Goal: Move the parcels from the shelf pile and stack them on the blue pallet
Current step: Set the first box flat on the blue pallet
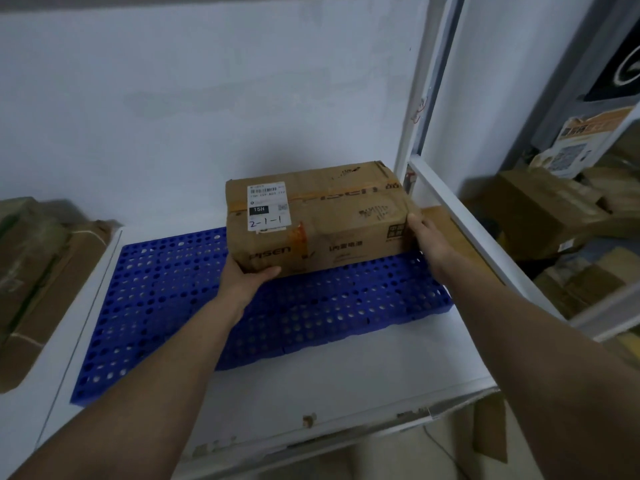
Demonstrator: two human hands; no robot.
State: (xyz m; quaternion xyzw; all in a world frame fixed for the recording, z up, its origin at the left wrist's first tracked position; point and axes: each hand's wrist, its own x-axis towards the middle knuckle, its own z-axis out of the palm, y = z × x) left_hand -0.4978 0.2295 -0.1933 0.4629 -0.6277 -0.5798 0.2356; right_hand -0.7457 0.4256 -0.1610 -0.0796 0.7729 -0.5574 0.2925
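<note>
Both hands, left hand [247, 277] and right hand [424, 233], grip the first parcel [318, 216] at the blue pallet's [166, 306] far right corner, while more parcels [540, 209] wait on shelves beyond it.

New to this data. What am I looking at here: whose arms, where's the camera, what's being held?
There is no machine here: a person works with two bare hands. The single picture comes from a wide-angle camera worn on the person's head, looking forward and down, so the arms reach in from the bottom. The left hand grips the near left corner of a brown cardboard parcel, and the right hand presses its right end. The parcel carries a white label with "2-1-1" handwritten on it. It sits at the far side of a blue pallet full of holes, near the white wall. More cardboard parcels lie on a shelf to the right.
</note>
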